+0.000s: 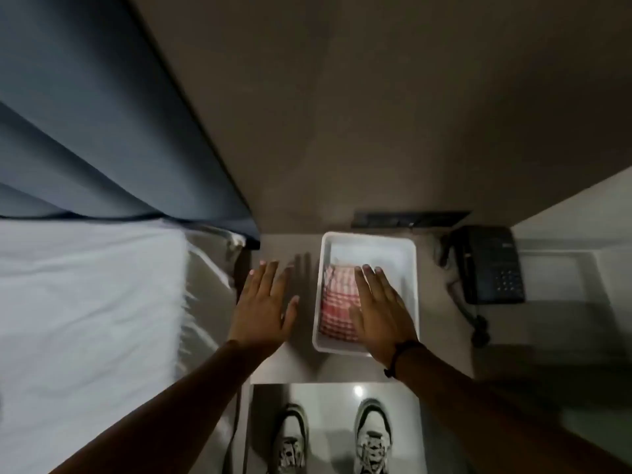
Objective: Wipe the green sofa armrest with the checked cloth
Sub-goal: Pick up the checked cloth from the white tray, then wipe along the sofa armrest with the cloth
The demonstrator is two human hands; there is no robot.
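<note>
Head view, checked cloth (337,311) beside right hand (383,311)

A tray (410,268) is sitting on the counter (273,364), with the cloth (337,302) lying in its left half. A telephone (489,265) is lying to the tray's right, a bed (85,319) left of the counter.

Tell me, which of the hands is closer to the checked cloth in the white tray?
The right hand. It is spread flat over the tray, covering the right side of the checked cloth. The left hand is open above the tabletop, outside the tray's left wall.
</note>
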